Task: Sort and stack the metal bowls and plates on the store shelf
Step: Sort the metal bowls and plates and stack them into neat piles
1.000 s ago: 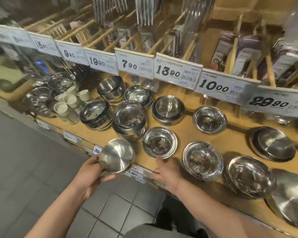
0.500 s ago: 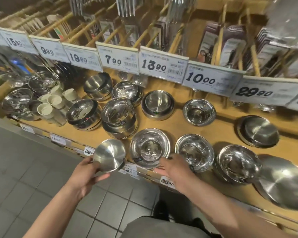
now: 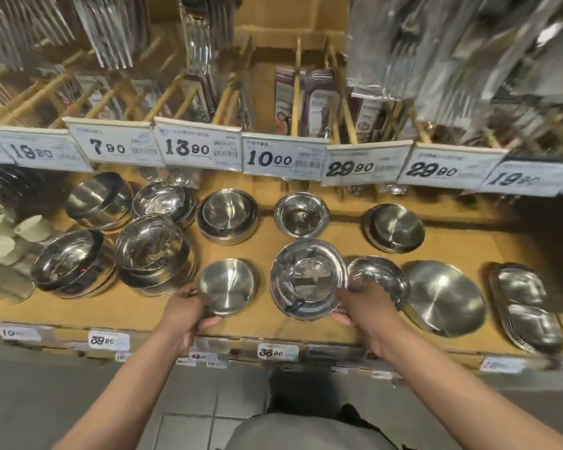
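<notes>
My left hand (image 3: 184, 311) grips a small upturned steel bowl (image 3: 227, 285) by its near rim, just above the front of the wooden shelf (image 3: 85, 315). A shiny rimmed bowl (image 3: 307, 279) is held by my right hand (image 3: 363, 306) at its right edge, tilted up over a bowl underneath it. Right behind that hand sits another shiny bowl (image 3: 379, 277), partly hidden. A flat round plate (image 3: 444, 298) lies further right. Stacked bowls (image 3: 153, 251) stand to the left.
Behind are a nested bowl stack (image 3: 227, 216), a single bowl (image 3: 301, 215) and an upturned stack (image 3: 394, 227). Divided trays (image 3: 525, 305) lie at far right, white cups (image 3: 0, 245) at far left. Price tags (image 3: 283, 157) overhang the shelf; packaged cutlery hangs above.
The view has shifted right. My left hand carried the small upturned bowl over the shelf. My right hand slid the shiny bowl right and lifted it onto the neighbouring bowl.
</notes>
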Motion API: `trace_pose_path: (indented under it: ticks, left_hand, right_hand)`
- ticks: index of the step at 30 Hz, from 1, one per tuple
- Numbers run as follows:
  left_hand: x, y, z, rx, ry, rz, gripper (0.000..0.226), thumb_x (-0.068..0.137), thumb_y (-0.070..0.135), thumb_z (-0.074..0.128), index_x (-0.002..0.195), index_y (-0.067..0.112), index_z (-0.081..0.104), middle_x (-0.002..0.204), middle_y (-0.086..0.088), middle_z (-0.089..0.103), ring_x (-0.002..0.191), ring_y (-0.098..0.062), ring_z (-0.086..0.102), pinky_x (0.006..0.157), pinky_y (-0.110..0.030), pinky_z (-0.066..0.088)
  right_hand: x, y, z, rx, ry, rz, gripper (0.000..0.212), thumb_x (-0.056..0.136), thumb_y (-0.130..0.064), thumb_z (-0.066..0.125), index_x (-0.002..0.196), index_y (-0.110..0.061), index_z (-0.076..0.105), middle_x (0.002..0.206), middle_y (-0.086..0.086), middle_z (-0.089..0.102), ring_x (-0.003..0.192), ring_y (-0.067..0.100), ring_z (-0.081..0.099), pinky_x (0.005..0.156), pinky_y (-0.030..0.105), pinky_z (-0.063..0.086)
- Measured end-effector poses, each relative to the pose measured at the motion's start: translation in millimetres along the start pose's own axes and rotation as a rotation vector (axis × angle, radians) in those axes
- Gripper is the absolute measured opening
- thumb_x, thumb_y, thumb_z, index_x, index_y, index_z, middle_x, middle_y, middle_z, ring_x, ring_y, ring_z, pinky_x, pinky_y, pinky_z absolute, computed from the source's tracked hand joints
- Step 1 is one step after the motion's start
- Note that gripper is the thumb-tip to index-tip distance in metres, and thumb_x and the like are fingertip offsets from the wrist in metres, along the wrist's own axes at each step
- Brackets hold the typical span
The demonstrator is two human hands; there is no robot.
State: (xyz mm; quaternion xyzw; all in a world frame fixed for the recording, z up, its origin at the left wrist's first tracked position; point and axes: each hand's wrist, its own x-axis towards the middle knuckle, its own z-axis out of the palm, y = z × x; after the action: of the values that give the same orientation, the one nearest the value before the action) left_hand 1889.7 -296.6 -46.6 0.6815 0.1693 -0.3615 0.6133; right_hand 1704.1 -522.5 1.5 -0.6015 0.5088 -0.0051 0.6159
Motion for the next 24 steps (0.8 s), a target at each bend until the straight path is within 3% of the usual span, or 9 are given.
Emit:
trace_pose_path:
  ticks: [3,8,10,12,15,18,20,22,24]
  left_hand:
    - [8.3,-0.5,2.2,0.069,0.010,-0.014,0.028,0.091,-0.014,0.057,0.112,0.005,0.062,0.108,-0.020,0.070,0.078,-0.029,0.070,0.041,-0.026,0.057]
    - [9.3,1.0,-1.3,0.153,0.074,-0.026,0.037,0.089,-0.007,0.066,0.124,0.005,0.057,0.104,-0.022,0.071,0.077,-0.031,0.069,0.052,-0.034,0.063]
    - [1.8,5.0,-3.8,0.616,0.201,0.204,0.038,0.090,0.006,0.068,0.127,0.004,0.060,0.110,-0.025,0.070,0.087,-0.036,0.066,0.077,-0.048,0.062]
    - [-13.2,9.5,0.5,1.084,0.359,0.561,0.044,0.086,0.011,0.067,0.129,0.003,0.060,0.119,-0.022,0.064,0.106,-0.039,0.058,0.091,-0.050,0.053]
    - [-47.1,20.9,33.0,1.094,0.319,0.893,0.033,0.085,0.011,0.066,0.118,0.006,0.067,0.108,-0.015,0.066,0.097,-0.033,0.061,0.080,-0.041,0.053]
    - [-55.2,32.8,69.9,0.976,0.085,0.795,0.036,0.096,0.025,0.060,0.129,0.012,0.065,0.115,-0.009,0.071,0.101,-0.025,0.066,0.086,-0.030,0.049]
    - [-51.1,39.7,84.8,0.967,-0.011,0.613,0.041,0.098,0.031,0.058,0.134,0.013,0.062,0.118,-0.006,0.072,0.111,-0.024,0.065,0.088,-0.026,0.044]
    - [-45.6,39.5,89.8,0.927,-0.014,0.513,0.023,0.096,0.023,0.058,0.112,0.016,0.073,0.102,-0.003,0.075,0.102,-0.023,0.069,0.080,-0.023,0.046]
    - [-37.5,34.8,89.5,0.851,0.022,0.445,0.020,0.091,0.014,0.058,0.085,0.017,0.077,0.079,0.002,0.076,0.083,-0.018,0.072,0.073,-0.025,0.052]
  right_hand:
    - [-3.1,1.7,-4.2,-0.059,0.034,0.007,0.011,0.096,-0.015,0.064,0.091,-0.016,0.073,0.081,-0.004,0.079,0.070,0.008,0.075,0.056,0.016,0.055]
    - [-5.2,-6.6,0.1,-0.255,0.014,0.010,0.017,0.101,-0.018,0.058,0.092,-0.010,0.070,0.097,0.011,0.077,0.096,0.027,0.073,0.094,0.046,0.057]
    - [-4.7,-11.7,1.4,-0.306,0.002,-0.013,0.022,0.101,-0.021,0.057,0.092,-0.005,0.069,0.095,0.014,0.076,0.095,0.031,0.073,0.094,0.049,0.057]
    - [-1.2,-15.8,0.0,-0.361,-0.015,-0.033,0.024,0.102,-0.024,0.057,0.093,-0.005,0.069,0.090,0.013,0.075,0.091,0.030,0.074,0.092,0.049,0.058]
    - [5.6,-22.0,-6.2,-0.369,-0.053,-0.040,0.023,0.103,-0.023,0.055,0.108,-0.004,0.068,0.084,0.008,0.074,0.080,0.020,0.075,0.086,0.040,0.061]
    - [7.4,-34.4,-10.4,-0.341,-0.134,-0.026,0.026,0.104,-0.018,0.052,0.120,-0.001,0.065,0.080,0.004,0.073,0.056,0.005,0.071,0.055,0.018,0.056]
    - [8.5,-41.3,-11.1,-0.337,-0.181,-0.010,0.031,0.105,-0.022,0.053,0.128,-0.004,0.060,0.089,0.006,0.074,0.058,0.006,0.071,0.054,0.019,0.055]
    - [11.0,-44.3,-11.6,-0.279,-0.169,-0.017,0.033,0.103,-0.024,0.056,0.128,-0.002,0.061,0.083,0.006,0.075,0.057,0.007,0.069,0.052,0.018,0.055]
    - [11.8,-43.9,-9.3,-0.292,-0.101,-0.071,0.028,0.102,-0.027,0.058,0.116,-0.004,0.066,0.062,-0.001,0.072,0.043,0.002,0.063,0.042,0.014,0.047]
